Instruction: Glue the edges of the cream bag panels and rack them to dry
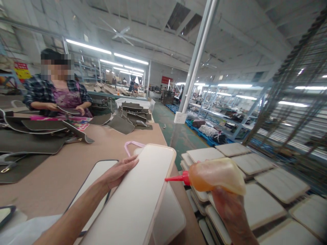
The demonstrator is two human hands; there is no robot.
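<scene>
A long white panel (pixel 138 183) with rounded corners is held tilted in front of me. My left hand (pixel 122 172) is closed on its left edge, the fingers partly hidden behind it. In my right hand (pixel 227 204) is a glue bottle (pixel 217 175), lying sideways, with amber liquid inside and a red nozzle. The nozzle's tip touches the panel's right edge. Beneath lies another white panel (pixel 171 214). On the table to the left rests a dark-edged white panel (pixel 89 194), partly covered by my left forearm.
Stacks of pale panels (pixel 265 204) stand at right beside a wire rack (pixel 293 78). Dark fabric pieces (pixel 38 143) cover the left of the brown table (pixel 102 149). A co-worker (pixel 61 92) across it holds a dark piece. A post with a socket box (pixel 180 117) rises ahead.
</scene>
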